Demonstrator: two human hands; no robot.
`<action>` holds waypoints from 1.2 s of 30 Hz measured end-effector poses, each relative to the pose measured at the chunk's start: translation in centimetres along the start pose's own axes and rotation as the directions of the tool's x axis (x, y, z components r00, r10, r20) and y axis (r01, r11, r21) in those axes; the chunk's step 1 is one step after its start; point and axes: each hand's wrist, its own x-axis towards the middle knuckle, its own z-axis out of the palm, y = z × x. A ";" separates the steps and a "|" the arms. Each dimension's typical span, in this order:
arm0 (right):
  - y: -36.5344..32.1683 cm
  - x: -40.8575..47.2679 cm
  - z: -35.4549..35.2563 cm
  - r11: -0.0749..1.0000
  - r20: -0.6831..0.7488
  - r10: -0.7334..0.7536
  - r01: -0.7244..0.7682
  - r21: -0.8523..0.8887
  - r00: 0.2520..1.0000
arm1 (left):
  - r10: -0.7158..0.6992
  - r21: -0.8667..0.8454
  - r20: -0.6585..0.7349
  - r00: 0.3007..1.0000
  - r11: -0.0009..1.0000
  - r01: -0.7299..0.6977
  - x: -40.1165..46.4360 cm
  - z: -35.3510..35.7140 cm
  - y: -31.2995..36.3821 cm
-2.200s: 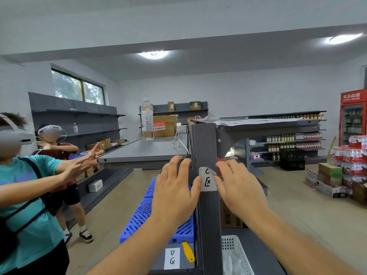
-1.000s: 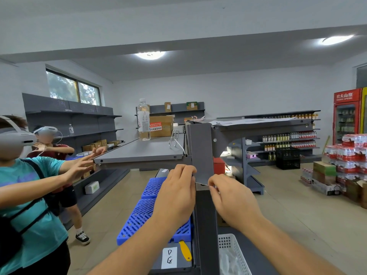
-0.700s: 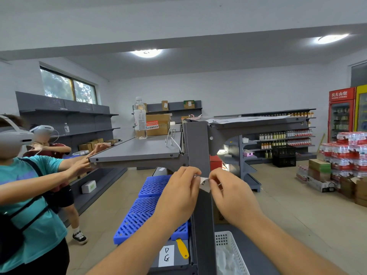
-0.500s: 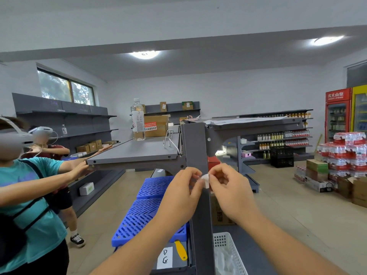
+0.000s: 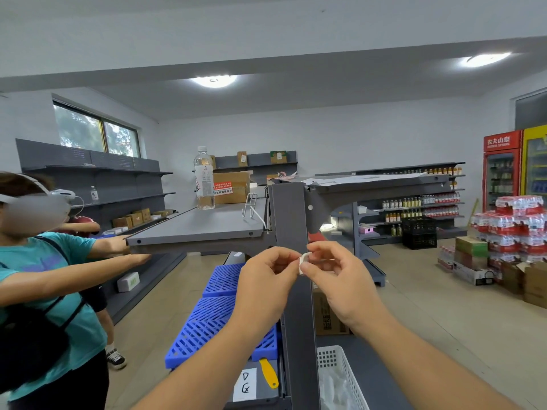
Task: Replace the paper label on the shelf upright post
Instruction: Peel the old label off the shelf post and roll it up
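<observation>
The grey upright post of the shelf stands straight ahead, its front face bare. In front of it, my left hand and my right hand pinch a small folded white paper label between their fingertips. The label is off the post and mostly hidden by my fingers. Another white label marked "D" lies flat on the low grey shelf below, beside a yellow scraper.
A grey shelf board juts left of the post with a water bottle on it. Blue plastic pallets lie below. A white basket sits lower right. A person in a teal shirt reaches toward the shelf from the left.
The label marked "C" was stuck on the post with my hands at its sides. It has come off the post and is now folded small between the fingertips of both hands.
</observation>
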 end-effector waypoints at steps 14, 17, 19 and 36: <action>0.8 0.3 -0.7 0.950 0.060 0.231 -0.238 0.202 0.971 | 0.082 0.054 0.122 0.989 0.995 -0.089 -0.6 0.3 0.3; 1.0 0.3 -0.6 0.791 0.191 0.404 -0.446 0.419 0.895 | 0.116 0.120 0.162 0.980 0.983 -0.136 -0.6 0.2 -0.2; 0.9 0.3 -0.8 0.693 0.266 0.472 -0.540 0.478 0.841 | 0.131 0.188 0.175 0.976 0.968 -0.164 -0.7 0.2 -0.3; 0.8 -0.1 -1.6 0.996 0.199 0.050 -0.035 -0.081 0.979 | -0.173 -0.099 -0.024 0.985 0.981 0.170 -0.3 1.0 -0.1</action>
